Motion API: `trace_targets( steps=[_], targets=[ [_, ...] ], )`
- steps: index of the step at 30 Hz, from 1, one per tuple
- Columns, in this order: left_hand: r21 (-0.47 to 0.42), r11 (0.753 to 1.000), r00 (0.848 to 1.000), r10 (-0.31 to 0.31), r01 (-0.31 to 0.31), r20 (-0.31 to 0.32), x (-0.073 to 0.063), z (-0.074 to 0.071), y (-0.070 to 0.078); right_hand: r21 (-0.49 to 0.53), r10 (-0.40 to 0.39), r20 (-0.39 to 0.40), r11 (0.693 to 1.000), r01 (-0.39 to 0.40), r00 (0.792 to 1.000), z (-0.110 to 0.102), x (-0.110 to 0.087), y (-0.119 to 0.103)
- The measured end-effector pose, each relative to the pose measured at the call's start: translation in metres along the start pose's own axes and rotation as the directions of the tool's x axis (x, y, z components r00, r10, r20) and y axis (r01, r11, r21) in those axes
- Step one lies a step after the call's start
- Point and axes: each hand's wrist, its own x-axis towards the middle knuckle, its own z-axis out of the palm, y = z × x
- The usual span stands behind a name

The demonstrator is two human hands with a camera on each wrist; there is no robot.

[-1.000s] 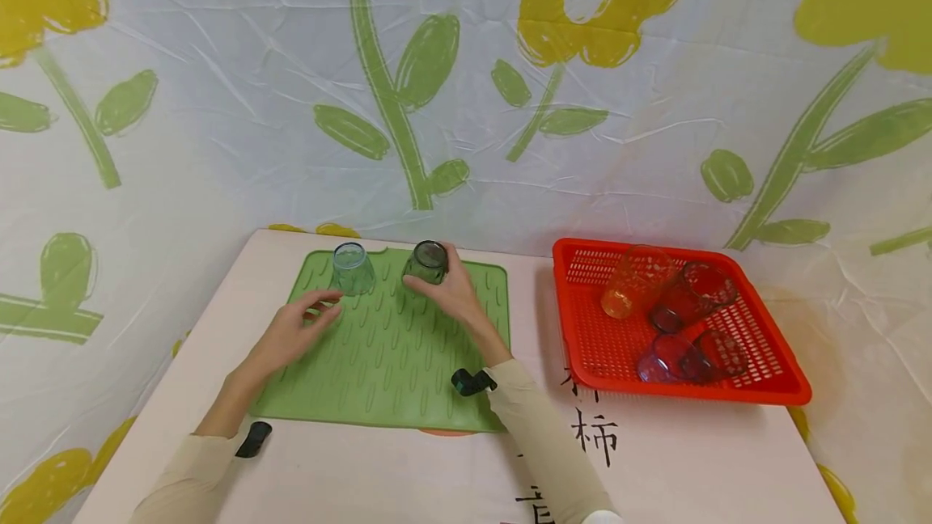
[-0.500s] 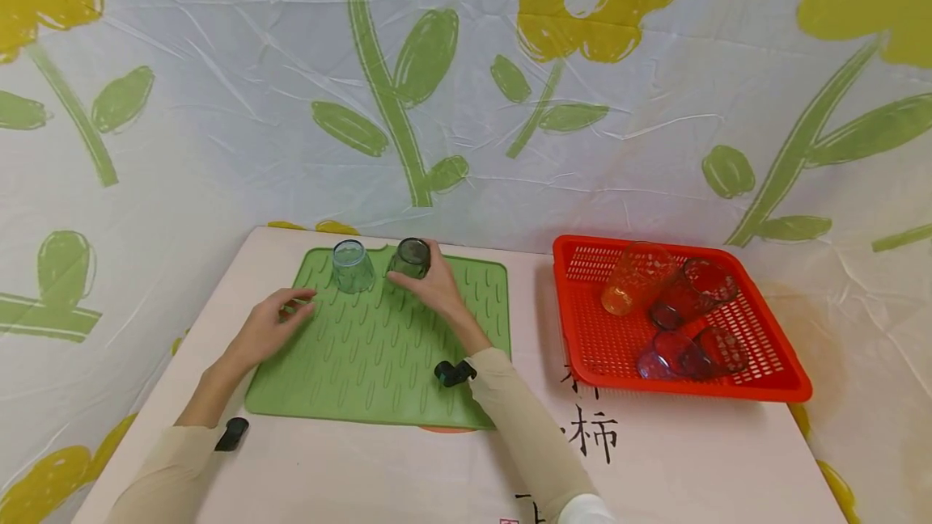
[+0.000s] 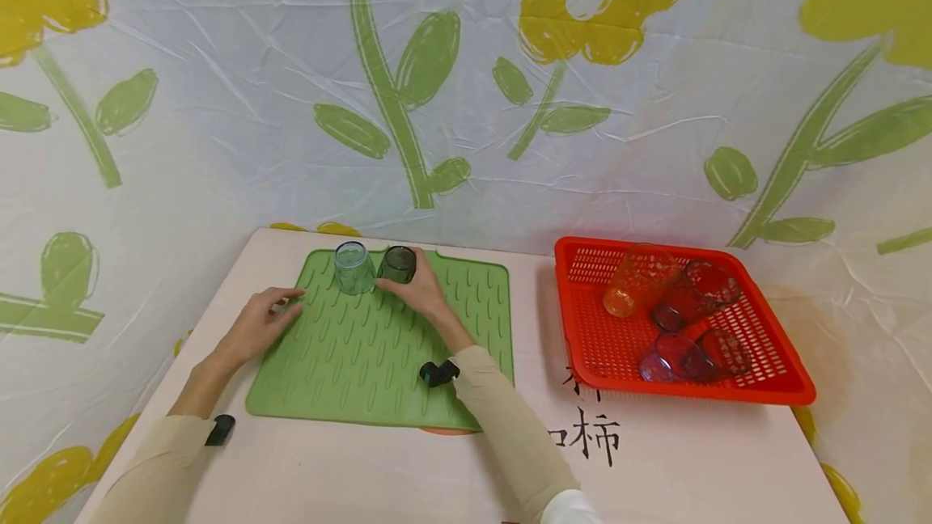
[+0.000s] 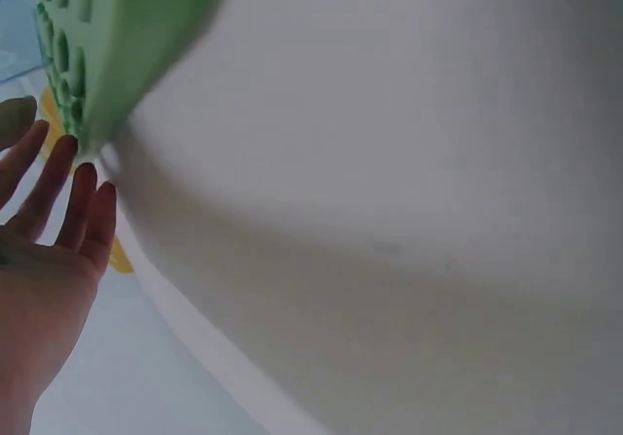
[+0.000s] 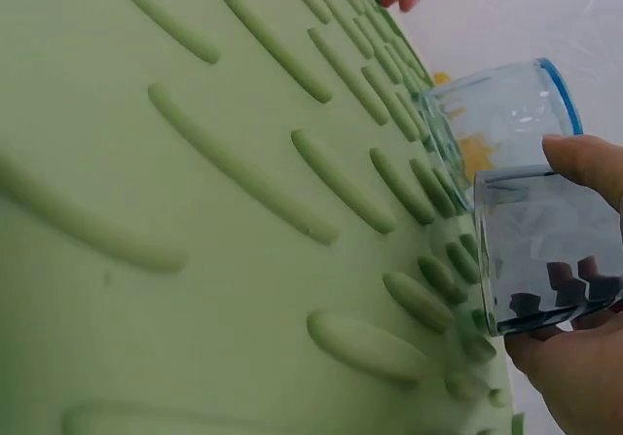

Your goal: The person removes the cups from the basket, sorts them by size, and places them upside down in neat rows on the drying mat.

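My right hand (image 3: 421, 289) grips a dark grey drinking glass (image 3: 397, 265) at the back of a green ridged mat (image 3: 342, 370). Thumb and fingers lie on opposite sides of the grey glass in the right wrist view, its lower end at the mat. Just left of it stands a light blue glass (image 3: 354, 272), whose blue-edged end (image 5: 563, 94) points up, away from the mat. The two glasses are very close; whether they touch I cannot tell. My left hand (image 3: 258, 323) hovers by the mat's left edge, fingers loosely bent and holding nothing.
A red plastic basket (image 3: 688, 395) stands to the right with several glasses in it, among them an orange glass (image 3: 633, 281) and a purple glass (image 3: 662, 358). A flower-printed cloth (image 3: 291, 103) hangs behind the pale table (image 3: 349, 475).
My right hand has moved left with the grey glass, bringing it close beside the blue one. My left hand has drawn back leftward from the blue glass.
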Motion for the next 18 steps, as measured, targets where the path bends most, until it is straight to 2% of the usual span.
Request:
trace_targets(
  steps=[4,9,18],
  targets=[
    [-0.010,1.000,1.000,-0.008,0.008,0.021,0.000,0.001,-0.006,0.019,-0.012,0.007,1.000,0.011,1.000,0.005,0.002,0.002],
    [0.028,0.999,0.999,0.029,-0.030,0.028,0.001,0.004,-0.011,0.033,-0.020,0.006,0.999,0.020,1.000,0.005,0.004,0.003],
    [0.104,0.995,0.999,0.008,-0.013,0.040,0.001,0.007,-0.013,0.025,-0.040,0.005,0.999,0.040,0.999,0.003,0.009,0.003]
  ],
)
